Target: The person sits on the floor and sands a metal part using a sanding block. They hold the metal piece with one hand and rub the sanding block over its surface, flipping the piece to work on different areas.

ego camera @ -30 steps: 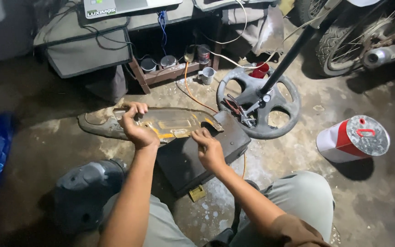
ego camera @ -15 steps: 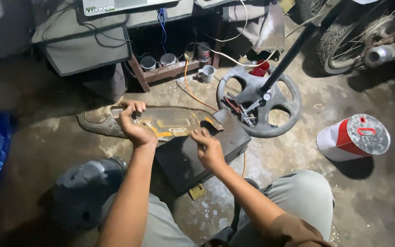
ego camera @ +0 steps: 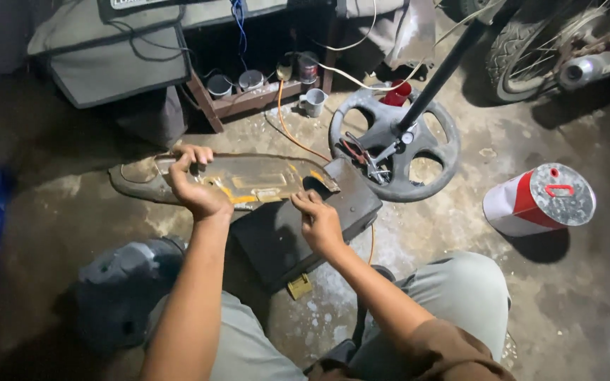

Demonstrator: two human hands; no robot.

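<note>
Floor: stained concrete floor (ego camera: pixel 587 310), dim workshop, clutter along the far side.
Workpiece: long yellowed panel (ego camera: pixel 248 180) lying across a dark box (ego camera: pixel 298 233), centre.
Left hand (ego camera: pixel 195 187): clenched over the panel's left part.
Right hand (ego camera: pixel 319 222): fingers pressed at the panel's near right edge; closure cannot be told.
Progress: apparently mid-work; the panel is not yet set aside.
Packages: red-and-white can (ego camera: pixel 538 201) lying at right; small tins (ego camera: pixel 234 83) on the far shelf.

Left hand (ego camera: pixel 195 187) slightly further left
</note>
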